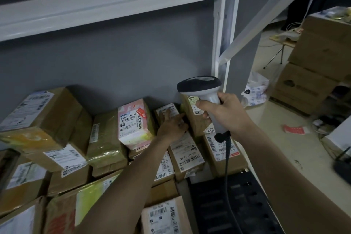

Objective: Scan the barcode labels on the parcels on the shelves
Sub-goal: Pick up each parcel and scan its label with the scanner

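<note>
**One scanner held, one small parcel touched**

One grey barcode scanner, with a dark rounded head and a coiled black cable, is gripped in the right hand, fingers wrapped round its handle. The left hand is laid with straight fingers on a small brown cardboard parcel near the shelf's back right corner. One pink parcel is seen beside it. White barcode labels are carried by over a dozen taped boxes.
</note>
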